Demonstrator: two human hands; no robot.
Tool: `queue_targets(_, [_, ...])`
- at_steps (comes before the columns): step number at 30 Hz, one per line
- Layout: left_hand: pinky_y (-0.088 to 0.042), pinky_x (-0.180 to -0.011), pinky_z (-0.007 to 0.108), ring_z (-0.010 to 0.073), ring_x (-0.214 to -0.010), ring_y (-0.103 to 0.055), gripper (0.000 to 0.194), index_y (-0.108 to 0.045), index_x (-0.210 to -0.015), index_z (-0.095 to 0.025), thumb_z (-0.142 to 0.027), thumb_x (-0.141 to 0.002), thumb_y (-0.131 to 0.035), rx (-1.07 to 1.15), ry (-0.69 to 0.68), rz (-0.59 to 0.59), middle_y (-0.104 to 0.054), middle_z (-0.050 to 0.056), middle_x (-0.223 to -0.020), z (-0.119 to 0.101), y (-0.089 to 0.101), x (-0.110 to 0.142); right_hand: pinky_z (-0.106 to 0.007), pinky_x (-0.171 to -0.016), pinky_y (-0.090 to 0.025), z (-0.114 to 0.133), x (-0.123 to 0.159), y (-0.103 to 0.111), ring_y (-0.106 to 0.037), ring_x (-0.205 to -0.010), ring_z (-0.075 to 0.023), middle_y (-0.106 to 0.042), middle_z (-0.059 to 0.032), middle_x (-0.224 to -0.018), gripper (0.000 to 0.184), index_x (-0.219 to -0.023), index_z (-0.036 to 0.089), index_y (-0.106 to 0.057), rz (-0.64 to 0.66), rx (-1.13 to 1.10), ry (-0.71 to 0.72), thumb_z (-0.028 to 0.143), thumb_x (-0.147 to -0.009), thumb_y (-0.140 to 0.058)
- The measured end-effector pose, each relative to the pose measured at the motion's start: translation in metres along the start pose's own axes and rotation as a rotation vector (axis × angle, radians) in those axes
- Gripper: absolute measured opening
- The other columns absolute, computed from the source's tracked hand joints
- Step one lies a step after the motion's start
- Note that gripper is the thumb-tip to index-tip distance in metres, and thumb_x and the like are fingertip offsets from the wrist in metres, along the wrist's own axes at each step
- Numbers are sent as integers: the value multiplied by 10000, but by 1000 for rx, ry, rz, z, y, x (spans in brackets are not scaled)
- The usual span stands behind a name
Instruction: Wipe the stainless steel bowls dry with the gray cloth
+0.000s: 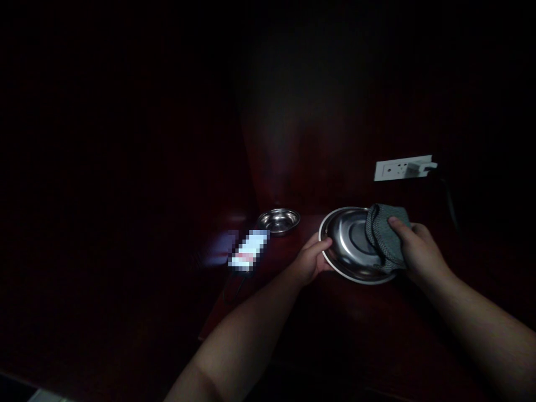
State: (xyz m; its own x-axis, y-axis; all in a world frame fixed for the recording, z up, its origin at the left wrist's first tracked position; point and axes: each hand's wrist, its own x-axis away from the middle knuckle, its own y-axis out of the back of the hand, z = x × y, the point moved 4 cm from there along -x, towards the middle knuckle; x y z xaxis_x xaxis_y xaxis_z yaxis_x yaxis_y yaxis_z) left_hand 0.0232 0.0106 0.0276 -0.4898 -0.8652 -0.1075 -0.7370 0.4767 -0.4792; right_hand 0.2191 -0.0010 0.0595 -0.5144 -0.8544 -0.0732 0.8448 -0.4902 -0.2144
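Observation:
A shiny metal bowl (pixel 345 245), wide and shallow, is tilted with its inside towards me. My left hand (pixel 313 259) grips its left rim, thumb over the edge and fingers underneath. On the right side of the bowl, my right hand (pixel 412 245) is closed on a folded grey-green cloth (pixel 387 234). The cloth lies over the bowl's right rim and part of its inside. My right fingers are partly hidden behind the cloth and the bowl.
A second, smaller metal bowl (pixel 280 221) stands on the dark red table (pixel 218 318) at the back. Left of it is a lit phone (pixel 250 250) with a cable. On the wall, a white socket panel (pixel 387 170) holds a plug. Surroundings are very dark.

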Motion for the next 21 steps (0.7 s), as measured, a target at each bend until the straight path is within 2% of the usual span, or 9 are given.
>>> queue_targets(3, [-517, -608, 292, 154, -666, -627, 503, -497, -1101, -203, -407, -679, -680, -22, 22, 22, -613, 26, -811, 2, -3, 2, -218, -456, -449, -3, -3, 3, -567, -542, -131, -592, -6, -657, 199, -793, 196, -521, -28, 48, 5, 339, -744, -651])
queue_targets(9, [-520, -638, 304, 161, -722, -627, 530, -488, -1118, -217, -383, -660, -697, -27, 13, 6, -612, 42, -899, 2, -7, 4, -237, -503, -457, -10, -11, 6, -576, -656, -148, -606, -18, -785, 336, -869, 208, -521, 11, 211, 30, 484, -726, -647])
queue_targets(15, [-504, -588, 264, 152, -715, -619, 567, -485, -1156, -236, -380, -654, -705, -34, -19, -26, -606, 52, -977, -4, -6, 3, -249, -550, -457, -9, -6, 2, -574, -689, -146, -594, -9, -822, 360, -911, 217, -499, 67, 220, 37, 488, -726, -646])
queue_targets(21, [-500, -618, 293, 170, -743, -618, 550, -514, -1138, -210, -357, -648, -716, -39, -28, -36, -610, 50, -975, -11, -9, 5, -256, -547, -451, -11, -8, 2, -561, -689, -150, -588, -5, -802, 339, -890, 226, -510, 123, 230, 52, 488, -723, -645])
